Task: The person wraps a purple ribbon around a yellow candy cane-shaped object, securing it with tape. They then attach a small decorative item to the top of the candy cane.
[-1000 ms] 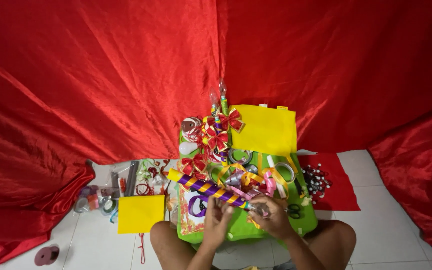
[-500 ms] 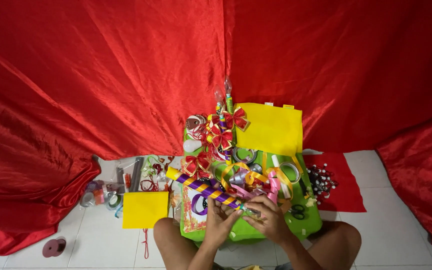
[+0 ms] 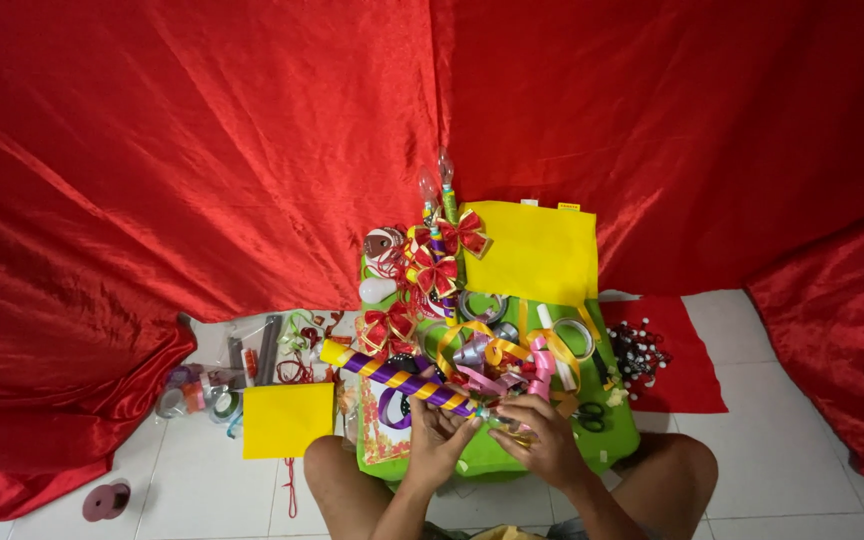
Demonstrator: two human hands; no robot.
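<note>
My left hand point(image 3: 439, 436) fingers are clamped on the near end of the purple-and-yellow striped tube point(image 3: 397, 377); right hand point(image 3: 542, 437) is curled shut at the same tip, grip unclear. Tube slants across the green tray point(image 3: 617, 440). Curled ribbons point(image 3: 512, 360) crowd just behind; scissors point(image 3: 588, 415) right; yellow sheet point(image 3: 287, 419) left on floor.

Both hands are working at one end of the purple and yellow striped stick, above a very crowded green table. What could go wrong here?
1. The striped stick reaches far out to the left hand side; turning it could sweep the red bows off the green table.
2. Loose ribbon curls lie just above the right hand and may snag the work.
3. The scissors rest close to the right hand; a careless reach might meet the blades.
</note>
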